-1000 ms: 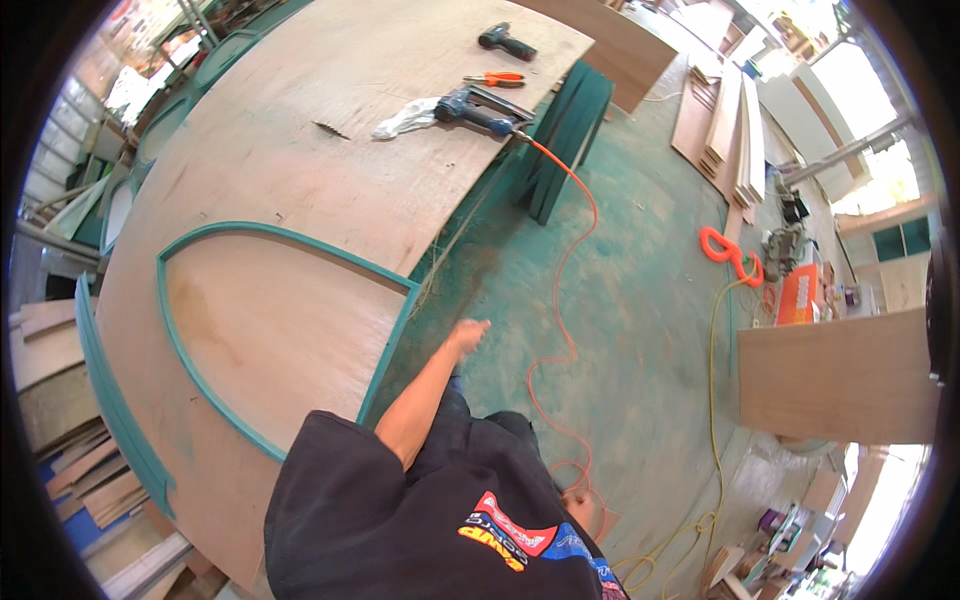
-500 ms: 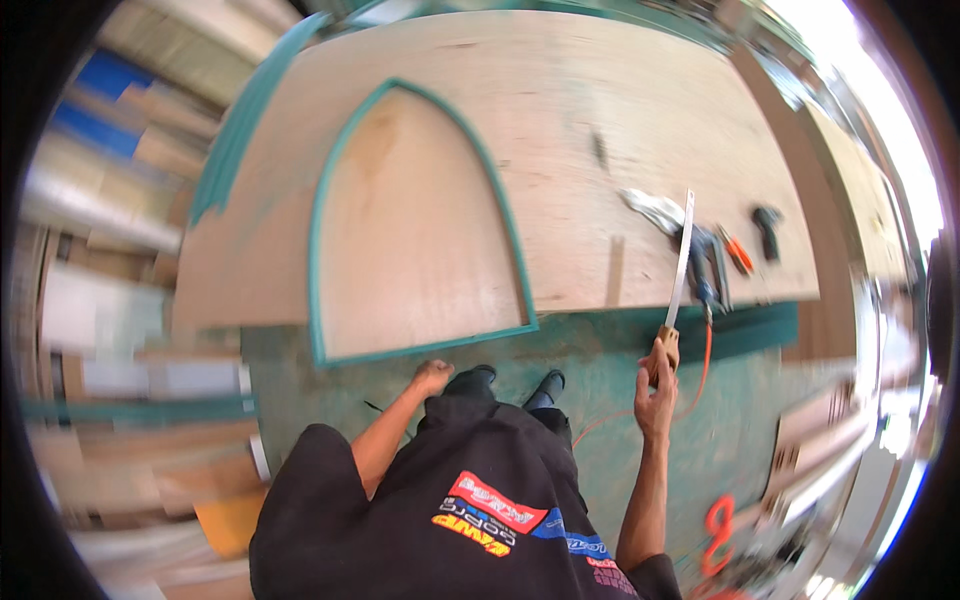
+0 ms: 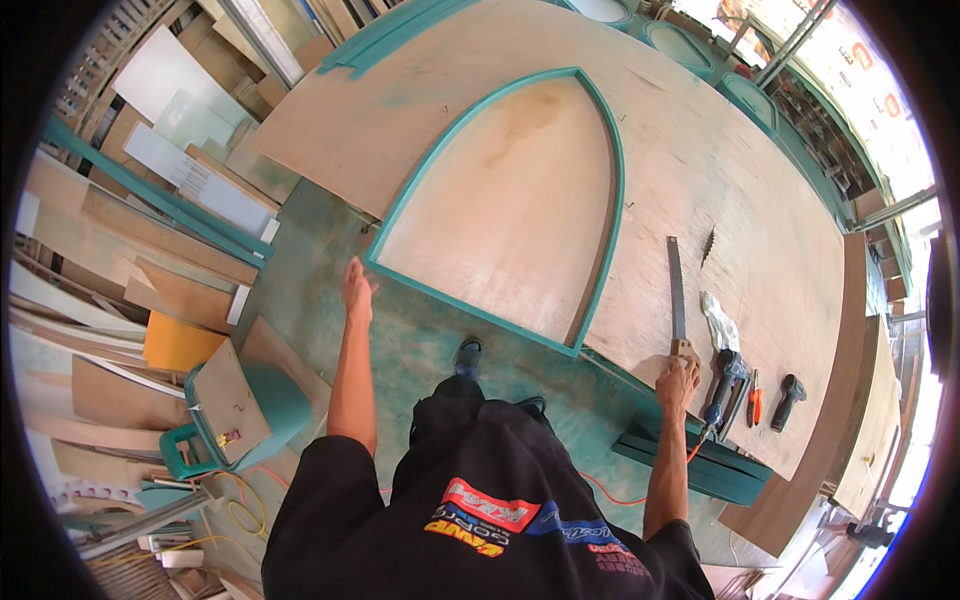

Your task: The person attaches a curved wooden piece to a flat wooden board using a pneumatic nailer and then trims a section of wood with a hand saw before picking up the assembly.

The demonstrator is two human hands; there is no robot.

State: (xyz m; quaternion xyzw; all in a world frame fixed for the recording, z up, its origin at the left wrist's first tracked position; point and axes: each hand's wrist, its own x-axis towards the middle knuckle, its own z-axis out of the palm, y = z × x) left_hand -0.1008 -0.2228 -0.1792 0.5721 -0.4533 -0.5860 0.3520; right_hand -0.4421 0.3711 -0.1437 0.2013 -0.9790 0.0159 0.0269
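Observation:
My right hand (image 3: 678, 378) grips the wooden handle of a hand saw (image 3: 677, 290), whose long blade lies flat on the big plywood sheet (image 3: 700, 140). My left hand (image 3: 355, 290) is open, fingers apart, hanging just off the near left corner of a teal arched frame (image 3: 606, 150) that lies on the plywood. Nothing is in the left hand.
Beside the saw lie a white rag (image 3: 720, 322), a blue power tool (image 3: 722, 385), orange-handled pliers (image 3: 756, 396) and a dark drill (image 3: 786, 398). An orange cord (image 3: 610, 492) trails on the green floor. Stacked boards (image 3: 120, 250) and a teal stool (image 3: 225, 405) stand at the left.
My view has swung along the plywood sheet. The right hand has brought the saw down from upright, and its blade now rests flat on the plywood. The left hand has risen toward the frame's corner.

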